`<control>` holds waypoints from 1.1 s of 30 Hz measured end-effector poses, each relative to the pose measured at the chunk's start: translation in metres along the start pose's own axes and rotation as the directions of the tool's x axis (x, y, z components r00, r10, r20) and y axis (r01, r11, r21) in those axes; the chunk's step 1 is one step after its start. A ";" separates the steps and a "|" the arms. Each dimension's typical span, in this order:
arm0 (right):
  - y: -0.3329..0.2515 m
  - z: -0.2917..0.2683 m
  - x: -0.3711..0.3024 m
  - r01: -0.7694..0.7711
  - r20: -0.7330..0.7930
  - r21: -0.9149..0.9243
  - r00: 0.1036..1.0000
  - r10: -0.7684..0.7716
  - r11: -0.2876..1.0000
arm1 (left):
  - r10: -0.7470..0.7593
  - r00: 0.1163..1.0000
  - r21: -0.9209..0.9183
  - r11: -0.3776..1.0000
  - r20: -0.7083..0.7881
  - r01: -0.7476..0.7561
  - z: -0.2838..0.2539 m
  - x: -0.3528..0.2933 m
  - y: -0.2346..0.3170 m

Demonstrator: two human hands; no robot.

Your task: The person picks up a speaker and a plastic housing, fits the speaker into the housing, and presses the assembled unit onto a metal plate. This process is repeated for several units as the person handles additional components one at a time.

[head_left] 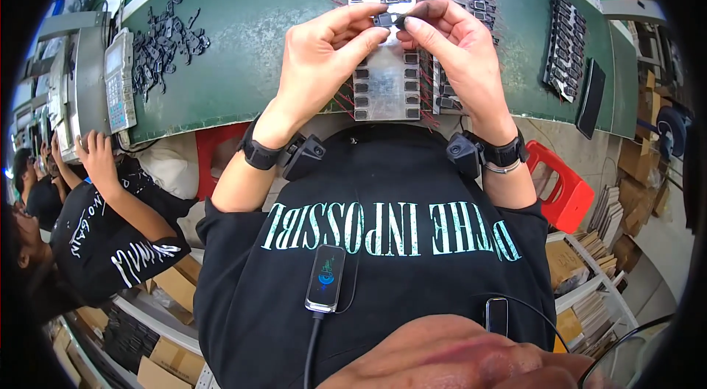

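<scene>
Head view: both forearms reach forward over the green tabletop (pixel 243 43), wrists angled inward, so the left hand (pixel 320 54) and right hand (pixel 465 44) nearly meet above the silver plate (pixel 384 83). The left hand's fingers pinch a small black rectangular module (pixel 383 20) over the plate's upper half; the right hand's fingers press together on a dark piece (pixel 401 22) at its right end. Whether the two are joined is hard to make out. The hands partly cover the plate and its rows of black modules (pixel 411 86)
</scene>
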State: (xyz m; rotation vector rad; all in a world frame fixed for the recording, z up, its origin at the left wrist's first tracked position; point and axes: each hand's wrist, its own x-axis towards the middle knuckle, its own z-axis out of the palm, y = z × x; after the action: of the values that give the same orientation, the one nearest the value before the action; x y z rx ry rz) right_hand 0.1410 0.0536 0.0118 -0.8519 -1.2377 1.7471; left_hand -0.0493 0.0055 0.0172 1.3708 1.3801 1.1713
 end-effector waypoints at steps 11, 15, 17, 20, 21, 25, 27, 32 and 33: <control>0.007 -0.008 0.000 -0.032 0.066 -0.013 0.997 0.032 0.999 | -0.025 0.997 -0.019 0.999 0.070 0.026 0.001 -0.003 0.002; 0.008 -0.008 0.000 -0.075 0.086 0.030 0.994 0.072 0.997 | 0.022 0.998 0.061 0.998 0.065 -0.026 0.003 -0.002 0.008; 0.007 -0.009 0.000 -0.094 0.091 0.040 0.992 0.090 0.995 | 0.040 0.998 0.100 0.994 0.055 -0.046 0.003 -0.003 0.009; 0.006 -0.009 -0.001 -0.077 0.086 0.051 0.994 0.073 0.996 | 0.379 0.926 0.267 0.893 -0.006 -0.363 0.002 0.000 0.002; 0.005 -0.010 -0.002 -0.077 0.087 0.051 0.994 0.072 0.996 | 0.379 0.925 0.267 0.892 -0.006 -0.364 0.002 0.000 0.003; 0.005 -0.013 -0.003 -0.087 0.072 0.047 0.994 0.084 0.995 | 0.412 0.910 0.396 0.828 0.053 -0.398 0.001 0.001 0.009; 0.006 -0.013 -0.005 -0.089 0.074 0.046 0.994 0.086 0.995 | 0.389 0.917 0.417 0.821 0.094 -0.391 -0.001 0.000 0.011; 0.008 -0.015 -0.006 -0.075 0.097 0.023 0.993 0.072 0.997 | 0.219 0.969 0.240 0.941 0.110 -0.240 -0.003 0.001 0.012; 0.008 -0.015 -0.005 -0.075 0.098 0.023 0.993 0.073 0.997 | 0.218 0.970 0.240 0.941 0.109 -0.239 -0.004 0.002 0.013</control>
State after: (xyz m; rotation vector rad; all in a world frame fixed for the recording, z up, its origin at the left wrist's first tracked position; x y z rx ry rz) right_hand 0.1542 0.0531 0.0004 -0.8149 -1.2569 1.8796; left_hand -0.0504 0.0063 0.0308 1.7796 1.3730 1.1005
